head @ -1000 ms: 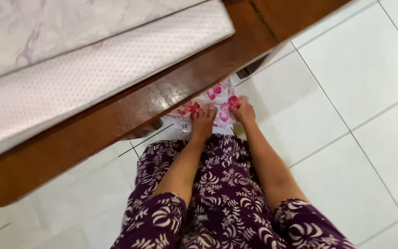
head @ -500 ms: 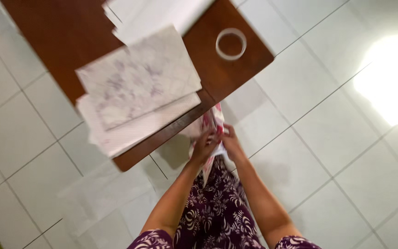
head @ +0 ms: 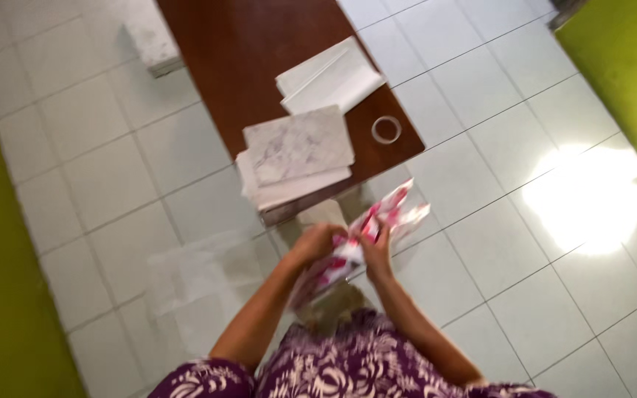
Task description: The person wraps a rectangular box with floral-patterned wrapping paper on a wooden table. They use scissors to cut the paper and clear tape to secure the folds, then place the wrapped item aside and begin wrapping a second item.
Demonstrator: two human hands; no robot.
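Both hands hold a white paper with red and pink print [head: 392,212], raised in front of me above the floor. My left hand [head: 317,242] grips its lower left part. My right hand [head: 376,245] grips it in the middle, fingers closed on the sheet. The paper is creased and tilts up to the right. Just beyond it stands a brown wooden table [head: 219,51] with a stack of marbled and white paper sheets [head: 296,151] at its near edge. The frame is blurred by motion.
A ring of clear tape [head: 385,129] lies on the table's near right corner. More white folded sheets [head: 329,77] lie farther back. A clear plastic sheet [head: 197,269] lies on the white tiled floor at left. Green walls [head: 624,66] flank both sides.
The view has pulled back and swung: the table now looks smaller and farther. My hands have lifted the printed paper up from the table's edge and it has spread out to the right.
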